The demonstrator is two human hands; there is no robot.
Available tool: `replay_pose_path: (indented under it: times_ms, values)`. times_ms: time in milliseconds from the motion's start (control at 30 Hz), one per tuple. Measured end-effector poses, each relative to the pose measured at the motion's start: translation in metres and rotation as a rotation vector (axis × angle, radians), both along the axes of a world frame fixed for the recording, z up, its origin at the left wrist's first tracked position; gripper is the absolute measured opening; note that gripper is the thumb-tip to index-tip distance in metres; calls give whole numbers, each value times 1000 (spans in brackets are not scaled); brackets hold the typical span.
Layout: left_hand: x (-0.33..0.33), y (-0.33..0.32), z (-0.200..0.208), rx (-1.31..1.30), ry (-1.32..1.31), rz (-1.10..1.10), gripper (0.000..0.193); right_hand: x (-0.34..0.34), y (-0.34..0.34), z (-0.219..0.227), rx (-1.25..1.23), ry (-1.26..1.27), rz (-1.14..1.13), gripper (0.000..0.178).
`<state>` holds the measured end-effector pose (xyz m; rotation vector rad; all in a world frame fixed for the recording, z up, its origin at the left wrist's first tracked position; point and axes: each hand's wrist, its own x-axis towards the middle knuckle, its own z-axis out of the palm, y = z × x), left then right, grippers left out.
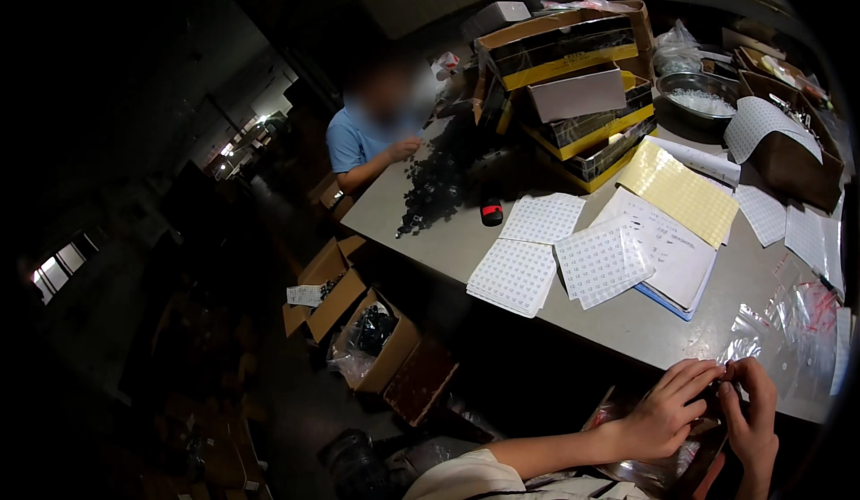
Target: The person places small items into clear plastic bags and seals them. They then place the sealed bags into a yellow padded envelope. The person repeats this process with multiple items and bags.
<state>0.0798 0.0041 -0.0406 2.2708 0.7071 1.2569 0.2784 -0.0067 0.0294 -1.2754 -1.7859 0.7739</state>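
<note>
Left hand (pixel 670 415) and right hand (pixel 751 410) meet at the near table (pixel 596 334) edge

Fine fingertip work like this calls for steady wrists, a light, even touch and a clear line of sight. Both hands' fingers are curled, tips drawn together; whether they pinch something I cannot tell, since any small piece is hidden. The clear bags (pixel 743 334) lie at near right, just beyond the fingertips, with the printed sheets (pixel 602 262) farther left
</note>
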Motion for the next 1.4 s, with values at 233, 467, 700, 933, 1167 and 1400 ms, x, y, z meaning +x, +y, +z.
replay_pose_path:
  times_ms: [233, 467, 700, 933, 1167, 1400]
  values:
    - [-2, -3, 3, 54, 61, 22, 12, 6, 2, 2, -109, 161, -57, 11]
    - [-11, -12, 7, 92, 147, 47, 12, 16, 3, 9, -208, 207, -10, 11]
    - [-5, -6, 10, 146, 222, 106, 10, 57, 29, 4, -247, 161, -1, 15]
    - [-3, -3, 19, 147, 289, 122, 10, 77, 62, 38, -409, -259, 141, 17]
    - [-4, -2, 17, 183, 320, 113, 20, 52, 66, 34, -170, -658, 34, 29]
    - [3, -5, 26, 134, 218, 73, 12, 50, 62, 36, -113, -624, 28, 37]
